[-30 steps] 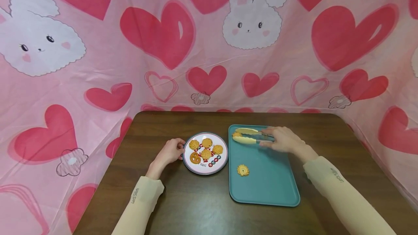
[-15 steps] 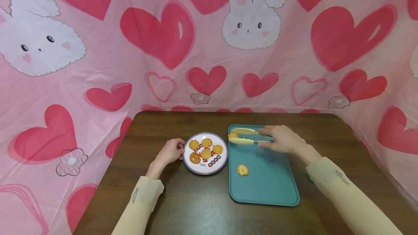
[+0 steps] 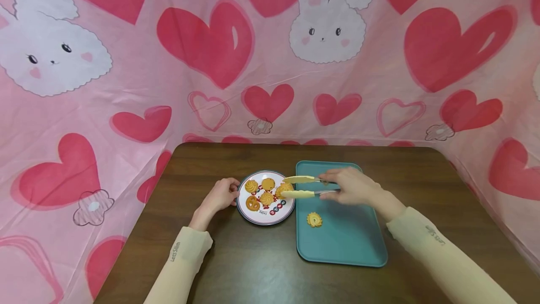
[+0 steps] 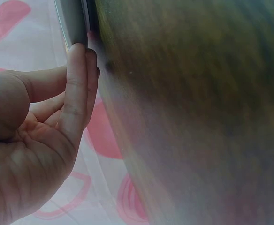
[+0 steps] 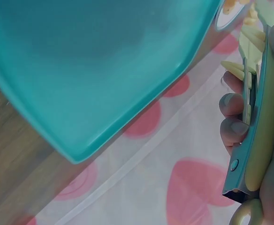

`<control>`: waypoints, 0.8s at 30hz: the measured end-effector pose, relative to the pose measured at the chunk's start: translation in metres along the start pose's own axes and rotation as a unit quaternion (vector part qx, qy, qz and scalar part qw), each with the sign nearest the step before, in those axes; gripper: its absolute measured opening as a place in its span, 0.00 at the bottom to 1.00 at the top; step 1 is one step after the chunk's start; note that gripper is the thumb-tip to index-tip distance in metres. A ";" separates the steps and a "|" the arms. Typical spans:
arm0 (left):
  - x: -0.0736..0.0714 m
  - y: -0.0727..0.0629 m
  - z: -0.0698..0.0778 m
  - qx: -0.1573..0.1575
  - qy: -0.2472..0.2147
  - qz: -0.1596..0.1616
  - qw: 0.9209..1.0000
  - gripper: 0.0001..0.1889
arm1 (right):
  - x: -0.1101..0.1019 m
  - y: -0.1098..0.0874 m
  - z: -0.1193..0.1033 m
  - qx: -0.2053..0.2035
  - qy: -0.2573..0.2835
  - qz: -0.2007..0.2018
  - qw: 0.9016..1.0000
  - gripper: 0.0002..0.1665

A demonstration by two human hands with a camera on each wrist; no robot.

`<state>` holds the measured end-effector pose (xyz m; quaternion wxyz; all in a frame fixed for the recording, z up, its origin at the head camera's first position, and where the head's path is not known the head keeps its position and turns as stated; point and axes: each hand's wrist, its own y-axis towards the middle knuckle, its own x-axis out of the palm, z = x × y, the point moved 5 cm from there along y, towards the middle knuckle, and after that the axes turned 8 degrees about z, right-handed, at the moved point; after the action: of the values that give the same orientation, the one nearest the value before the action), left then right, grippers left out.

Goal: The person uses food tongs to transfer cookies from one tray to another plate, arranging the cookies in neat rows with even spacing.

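My left hand [image 3: 221, 194] holds the left rim of a round white plate [image 3: 252, 217] with printed decoration; in the left wrist view its fingertips meet the plate's edge [image 4: 73, 28]. My right hand [image 3: 352, 186] grips metal tongs [image 3: 299, 194] with cream-coloured tips, spread a little apart. These tips reach over the plate's right side, on either side of a golden cookie [image 3: 284, 190]. Swirl cookies [image 3: 266, 198], a round cookie [image 3: 268, 184] and a pretzel-shaped cookie [image 3: 252, 203] lie on the plate. A flower-shaped cookie [image 3: 314, 219] rests on the teal tray [image 3: 346, 243].
The tray stands directly right of the plate on a dark wooden table [image 3: 236, 266]. A pink curtain [image 3: 270, 69] with hearts and rabbits hangs behind and at the sides of the table.
The right hand has carried a cookie in the tongs from the tray's far left corner leftward and nearer, over the plate's right side. The left hand stays at the plate's rim.
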<state>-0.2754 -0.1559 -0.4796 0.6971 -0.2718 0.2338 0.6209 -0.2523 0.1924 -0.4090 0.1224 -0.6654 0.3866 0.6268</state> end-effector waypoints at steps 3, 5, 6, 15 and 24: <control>0.000 0.000 0.000 0.001 0.001 0.001 1.000 0.16 | 0.003 0.003 -0.008 -0.007 0.006 -0.009 1.000 0.32; 0.000 0.000 0.000 0.000 0.002 0.001 1.000 0.16 | 0.006 0.004 -0.013 -0.010 0.010 -0.013 1.000 0.31; 0.000 0.000 0.000 0.000 0.002 0.002 1.000 0.16 | 0.008 0.005 -0.016 -0.010 0.012 -0.017 1.000 0.31; 0.000 0.001 -0.001 0.010 0.004 0.002 1.000 0.16 | 0.020 0.009 -0.032 -0.017 0.016 -0.047 0.999 0.32; 0.000 0.002 -0.002 0.013 0.001 0.003 1.000 0.16 | 0.033 0.012 -0.041 -0.018 0.038 -0.082 0.996 0.32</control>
<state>-0.2769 -0.1571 -0.4812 0.6982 -0.2630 0.2434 0.6197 -0.2331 0.1458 -0.4286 0.1466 -0.7199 0.3241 0.5960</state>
